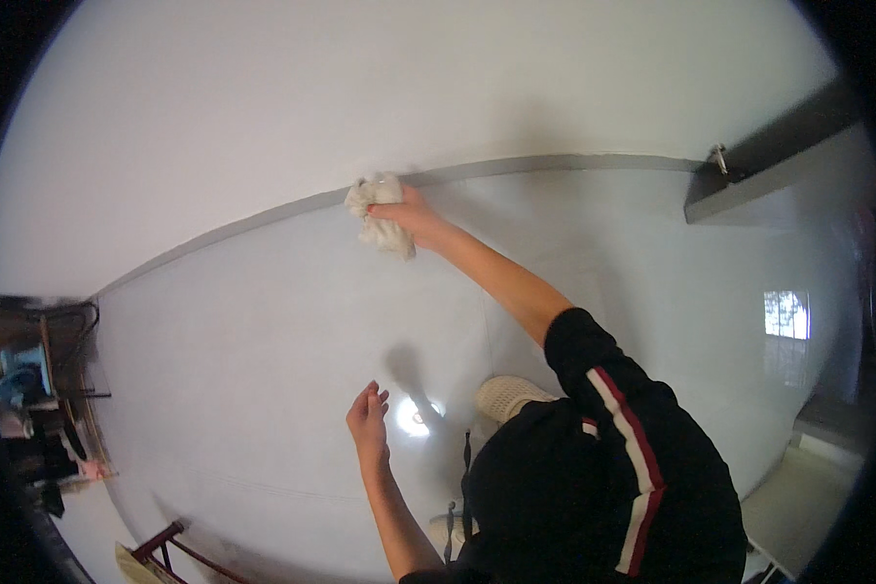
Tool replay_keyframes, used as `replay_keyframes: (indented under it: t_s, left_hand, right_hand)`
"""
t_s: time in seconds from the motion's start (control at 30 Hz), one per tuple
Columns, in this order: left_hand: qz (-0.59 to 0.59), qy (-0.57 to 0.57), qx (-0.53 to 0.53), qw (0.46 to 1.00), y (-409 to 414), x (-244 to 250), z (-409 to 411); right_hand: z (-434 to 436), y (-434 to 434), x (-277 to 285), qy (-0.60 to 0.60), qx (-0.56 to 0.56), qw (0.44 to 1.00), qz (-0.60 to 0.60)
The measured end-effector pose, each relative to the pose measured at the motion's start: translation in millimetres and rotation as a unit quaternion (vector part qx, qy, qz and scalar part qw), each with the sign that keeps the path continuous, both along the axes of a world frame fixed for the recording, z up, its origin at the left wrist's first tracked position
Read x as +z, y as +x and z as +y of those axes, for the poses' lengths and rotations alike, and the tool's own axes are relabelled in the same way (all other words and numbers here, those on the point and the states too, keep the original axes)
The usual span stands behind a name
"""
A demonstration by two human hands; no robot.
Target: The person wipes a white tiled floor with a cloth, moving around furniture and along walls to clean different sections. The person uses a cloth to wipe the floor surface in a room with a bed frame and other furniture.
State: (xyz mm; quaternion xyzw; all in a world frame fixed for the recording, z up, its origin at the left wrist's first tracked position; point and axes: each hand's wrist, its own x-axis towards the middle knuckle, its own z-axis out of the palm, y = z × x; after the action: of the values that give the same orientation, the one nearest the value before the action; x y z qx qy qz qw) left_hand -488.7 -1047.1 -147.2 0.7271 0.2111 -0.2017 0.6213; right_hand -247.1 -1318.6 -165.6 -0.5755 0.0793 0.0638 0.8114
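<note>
My right hand (416, 217) is closed around a bunched, off-white cloth (385, 232), with the thumb lying over it. The cloth touches the grey skirting (277, 212) at the foot of the white wall (277, 95), and its lower end hangs towards the pale glossy floor (263, 343). Lower in the view, my left hand (369, 412) hovers above the floor with its fingers loosely curled and nothing seen in it.
Dark door frame (774, 153) at the upper right. Shelf rack (73, 365) with blue and dark items at the far left. Dark red wooden chair (164, 544) at the lower left. Pale seat or board (803, 496) at the lower right. A light-coloured perforated shoe (511, 396) beside my body.
</note>
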Motion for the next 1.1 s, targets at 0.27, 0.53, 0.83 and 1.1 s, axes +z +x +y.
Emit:
replay_keyframes:
  t_s: [0.27, 0.53, 0.83, 1.1]
  left_hand:
    - [0.089, -0.316, 0.055, 0.943, 42.4, 24.1, -75.6]
    - [-0.026, -0.327, 0.110, 0.938, 60.6, 22.2, -89.1]
    - [-0.084, -0.106, 0.100, 0.986, 75.6, 46.2, -91.0]
    - [-0.184, 0.078, 0.083, 0.976, 72.9, 13.9, -61.0]
  right_hand:
    - [6.1, -95.2, 9.7, 0.358, 0.131, 0.915, 0.134]
    - [8.8, -117.1, 40.4, 0.004, 0.060, 0.997, -0.049]
    - [-20.0, -146.7, 2.1, -0.143, 0.226, 0.963, 0.025]
    - [-16.0, -136.6, -55.4, 0.107, 0.147, 0.982, 0.048]
